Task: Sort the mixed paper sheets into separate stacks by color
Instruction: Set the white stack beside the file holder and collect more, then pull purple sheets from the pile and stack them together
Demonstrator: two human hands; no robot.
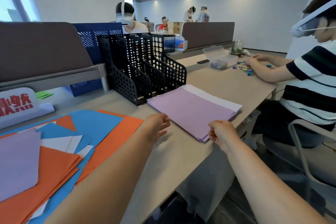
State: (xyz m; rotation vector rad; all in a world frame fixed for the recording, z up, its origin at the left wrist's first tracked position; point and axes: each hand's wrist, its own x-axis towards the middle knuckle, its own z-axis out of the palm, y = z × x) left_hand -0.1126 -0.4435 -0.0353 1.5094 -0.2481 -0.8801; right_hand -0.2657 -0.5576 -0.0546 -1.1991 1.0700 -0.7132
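1. Forearms run up from the bottom edge to the lilac stack [189,111], which lies on the desk [172,154] right of centre, just in front of the black file rack [141,71].
2. Right hand [219,132] sits at the stack's near corner with its fingers curled in. It looks to be pinching that corner, though only the back of the hand shows, so the pinch itself is hidden.
3. Left hand [157,123] is spread and loose at the stack's left edge. Whether the fingertips touch the paper, I cannot tell.
4. My read: the lilac stack is being squared up.
5. Next comes the mixed pile [60,151] at the left, with orange, blue and white sheets fanned over one another and a lilac sheet [18,162] on top. That lilac one looks the likely pick. The move calls for peeling off a single thin sheet without dragging its neighbours.
6. White sheets [218,96] peek out past the lilac stack's far edge. How many lie beneath, or whether they form their own stack, is not clear.
7. The mixed pile is cut off by the left and bottom edges, so its depth is unknown.
8. Green paper [43,94] lies behind a sign [16,105], partly hidden.
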